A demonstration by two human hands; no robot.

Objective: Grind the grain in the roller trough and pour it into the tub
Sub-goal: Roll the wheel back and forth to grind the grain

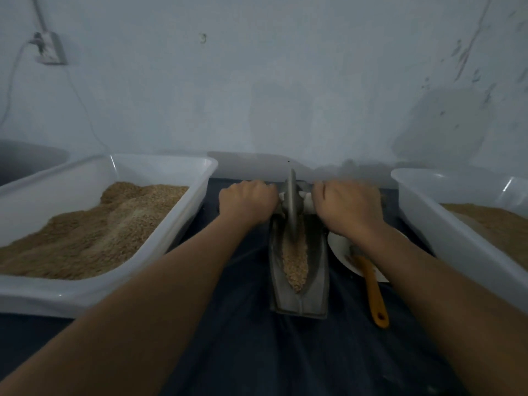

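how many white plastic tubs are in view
2. One tub left of the roller trough, one tub right of it, cut by the frame edge. A grey shape at far left may be another container.

Dim light; pale blue scuffed wall (285,81) with a socket (50,48); dark cloth (243,352) covers the surface.

No readable text, label, brand, number or sign showed anywhere in the view.
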